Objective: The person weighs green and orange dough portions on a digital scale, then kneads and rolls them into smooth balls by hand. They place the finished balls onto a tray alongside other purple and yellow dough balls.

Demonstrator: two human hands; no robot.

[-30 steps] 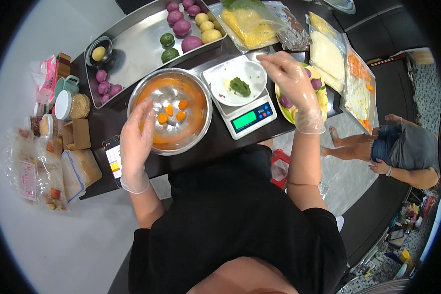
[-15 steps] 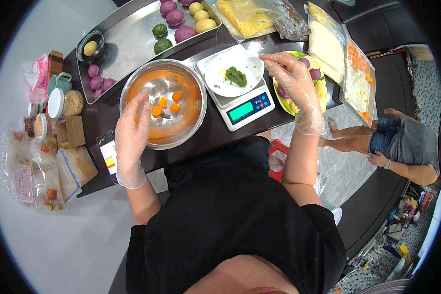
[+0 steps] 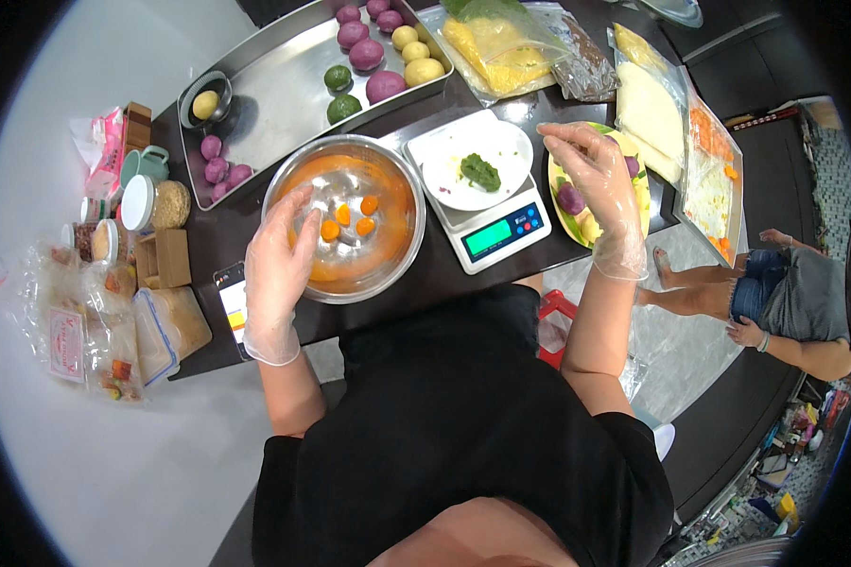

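Observation:
My left hand (image 3: 276, 260), in a clear plastic glove, hovers at the near left rim of a steel bowl (image 3: 408, 260). Its fingers are apart and hold nothing. Inside the bowl lie several small orange dough pieces (image 3: 343, 215), and an orange film coats its wall. A kitchen scale (image 3: 497, 234) with a lit green display bears a white plate (image 3: 444, 185), where a dark green dough lump (image 3: 480, 172) lies. My gloved right hand (image 3: 596, 175) is raised over a yellow-green plate (image 3: 567, 227) of purple and yellow pieces. Its fingers are drawn together, with nothing visible in them.
Behind the bowl a metal tray (image 3: 284, 76) carries purple, yellow and green dough balls. Bagged coloured dough (image 3: 496, 57) and a shallow orange-stained tray (image 3: 714, 180) sit far right. Jars (image 3: 156, 203) and a phone (image 3: 234, 307) are at the left. Another person (image 3: 785, 293) is to the right.
The whole view has shifted, so the table things appear farther right and slightly lower. My right hand has drawn a little to the right, away from the scale; my left stays by the bowl.

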